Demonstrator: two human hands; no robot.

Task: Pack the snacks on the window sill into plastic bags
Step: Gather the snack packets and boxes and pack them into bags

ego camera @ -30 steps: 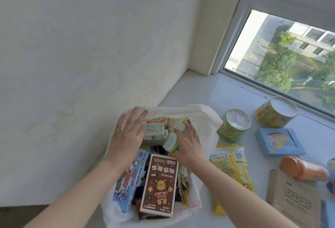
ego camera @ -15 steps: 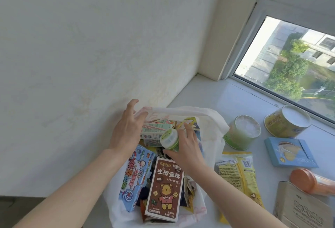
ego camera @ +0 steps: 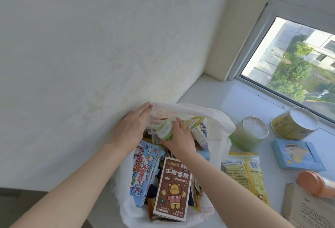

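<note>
Bright daylight floods in through the window (ego camera: 299,64), washing the wall (ego camera: 90,46) left of it pale, casting only soft shadows, while straight lines bow near the frame edges.

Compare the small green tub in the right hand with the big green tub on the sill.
The small green tub is gripped by the right hand over the plastic bag; the big green tub stands free on the sill. The small one is far narrower. Both are green, round, pale-topped.
</note>
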